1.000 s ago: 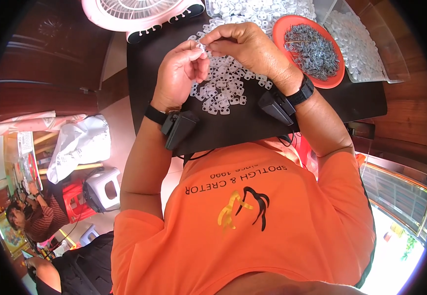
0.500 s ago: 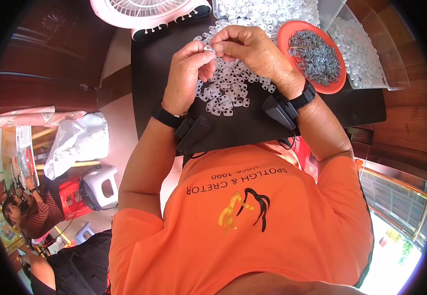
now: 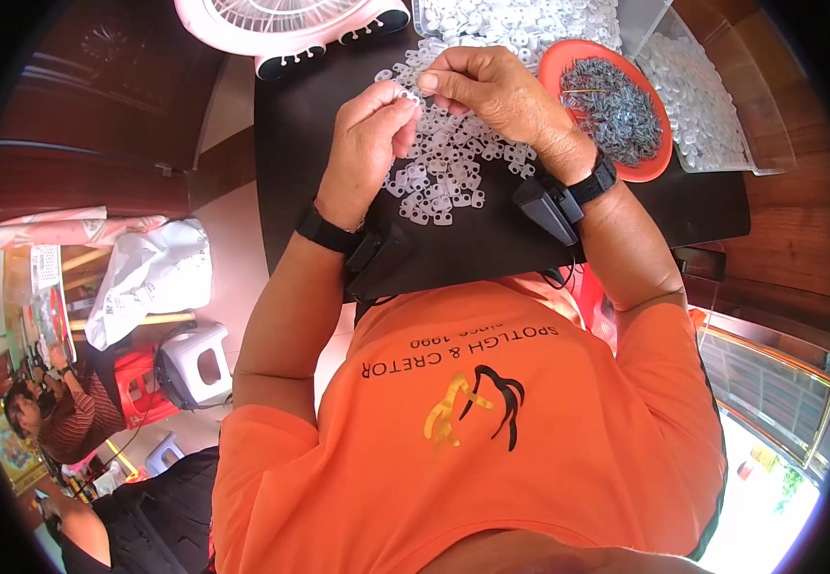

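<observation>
Fan showing cut off at top edge. Left hand and right hand pinching one small clear plastic piece together above loose pile; detail unclear. Orange bowl holding grey metal bits.

Clips on table; bowl right, fan behind

Clear whitish plastic pieces lie on a black table, beside an orange bowl of grey metal bits.
</observation>
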{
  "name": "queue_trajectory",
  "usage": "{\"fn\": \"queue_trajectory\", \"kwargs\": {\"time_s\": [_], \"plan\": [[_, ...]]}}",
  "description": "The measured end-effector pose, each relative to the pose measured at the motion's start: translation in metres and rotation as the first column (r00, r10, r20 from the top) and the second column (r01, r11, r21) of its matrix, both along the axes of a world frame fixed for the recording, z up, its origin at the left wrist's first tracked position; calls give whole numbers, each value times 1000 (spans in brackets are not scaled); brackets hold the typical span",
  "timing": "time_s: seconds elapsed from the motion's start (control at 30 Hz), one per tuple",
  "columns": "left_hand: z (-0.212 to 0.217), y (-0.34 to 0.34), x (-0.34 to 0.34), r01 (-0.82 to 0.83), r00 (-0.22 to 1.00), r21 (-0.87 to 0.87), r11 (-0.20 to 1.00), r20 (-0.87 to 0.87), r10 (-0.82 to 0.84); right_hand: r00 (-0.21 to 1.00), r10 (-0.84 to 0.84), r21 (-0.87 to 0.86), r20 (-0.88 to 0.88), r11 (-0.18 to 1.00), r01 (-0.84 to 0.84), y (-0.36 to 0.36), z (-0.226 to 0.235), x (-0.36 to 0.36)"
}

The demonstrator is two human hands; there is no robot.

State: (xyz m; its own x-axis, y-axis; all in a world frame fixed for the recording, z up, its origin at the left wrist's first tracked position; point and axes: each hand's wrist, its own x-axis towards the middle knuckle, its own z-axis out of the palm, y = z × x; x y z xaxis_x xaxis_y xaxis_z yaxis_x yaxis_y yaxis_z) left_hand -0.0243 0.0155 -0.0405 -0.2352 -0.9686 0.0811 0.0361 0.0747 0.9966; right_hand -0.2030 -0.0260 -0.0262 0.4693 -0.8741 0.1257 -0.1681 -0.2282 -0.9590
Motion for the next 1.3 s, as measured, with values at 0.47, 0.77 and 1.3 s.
{"fn": "queue_trajectory", "kwargs": {"time_s": [0.47, 0.77, 1.3], "plan": [[-4, 1, -3, -14, 1000, 1, 1000, -4, 14, 999, -15, -84, -52, 996, 11, 1, -10, 6], [-5, 1, -3, -11, 1000, 14, 1000, -4, 11, 995, -36, -120, -97, 992, 24, 1, -12, 5], [-6, 9, -11, -75, 997, 7, 997, -33, 76, 939, -174, -436, -297, 899, 29, 11, -7, 10]]}}
